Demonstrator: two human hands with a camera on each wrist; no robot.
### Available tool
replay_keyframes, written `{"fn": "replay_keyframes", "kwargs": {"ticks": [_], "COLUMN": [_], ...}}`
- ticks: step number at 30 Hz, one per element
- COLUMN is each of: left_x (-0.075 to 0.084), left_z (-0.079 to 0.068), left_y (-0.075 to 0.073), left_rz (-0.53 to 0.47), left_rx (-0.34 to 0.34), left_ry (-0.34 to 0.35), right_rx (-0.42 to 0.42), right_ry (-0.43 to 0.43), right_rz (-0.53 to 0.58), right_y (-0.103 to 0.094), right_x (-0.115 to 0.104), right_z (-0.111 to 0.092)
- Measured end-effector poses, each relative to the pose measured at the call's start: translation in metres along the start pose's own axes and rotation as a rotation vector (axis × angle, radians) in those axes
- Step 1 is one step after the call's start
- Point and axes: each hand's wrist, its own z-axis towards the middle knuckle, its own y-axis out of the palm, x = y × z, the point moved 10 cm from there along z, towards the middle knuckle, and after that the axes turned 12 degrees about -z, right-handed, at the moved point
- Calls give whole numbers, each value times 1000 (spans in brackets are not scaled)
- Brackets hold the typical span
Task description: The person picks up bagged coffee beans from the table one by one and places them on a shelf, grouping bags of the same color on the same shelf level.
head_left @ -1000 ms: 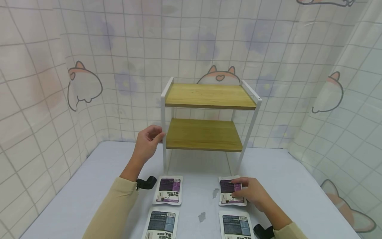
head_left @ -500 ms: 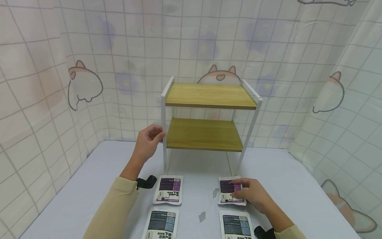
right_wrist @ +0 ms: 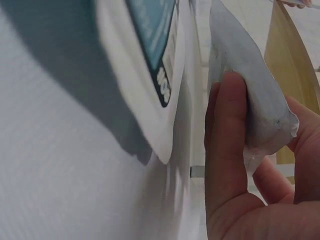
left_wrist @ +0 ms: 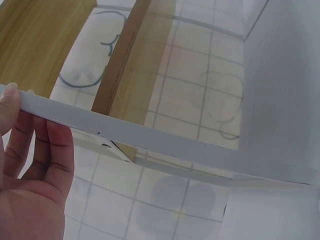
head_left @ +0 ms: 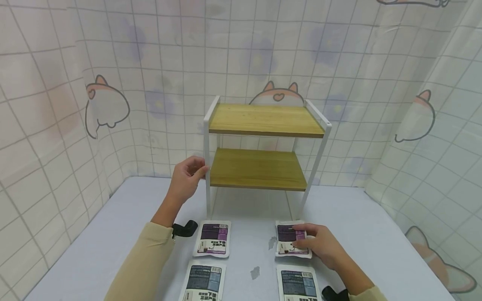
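A two-tier rack with a white frame and wooden shelves [head_left: 265, 121] stands at the back of the table. My left hand [head_left: 186, 177] pinches its left front post [left_wrist: 150, 140] between thumb and curled fingers, close beside the lower shelf. In front of the rack's right side, my right hand [head_left: 321, 244] holds a flat white pouch with a purple and black label [head_left: 286, 238] by its right edge. The right wrist view shows fingers and thumb around this pouch [right_wrist: 255, 90]. A matching purple-labelled pouch [head_left: 213, 239] lies in front of the rack's left side.
Two pouches with blue-grey labels lie nearer me, one at left [head_left: 204, 282] and one at right [head_left: 298, 284]; the bottom edge cuts both off. Grey patches [head_left: 255, 273] mark the white tabletop [head_left: 357, 225]. A checked curtain [head_left: 169, 62] with cartoon animals surrounds the table.
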Motion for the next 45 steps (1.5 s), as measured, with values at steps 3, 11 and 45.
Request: {"fn": "replay_keyframes", "kwargs": {"ticks": [3,11,45], "left_x": [0,0,0], "left_z": [0,0,0], "left_y": [0,0,0], "left_rz": [-3,0,0], "left_rx": [-3,2,9], "left_ry": [1,-8,-6], "right_rx": [-5,-3,-56], "right_ry": [7,12,-101], "right_rz": [28,36,210], "right_y": [0,-1,-9], "right_x": [-1,-6,-44], "right_z": [-3,-8,-34]}}
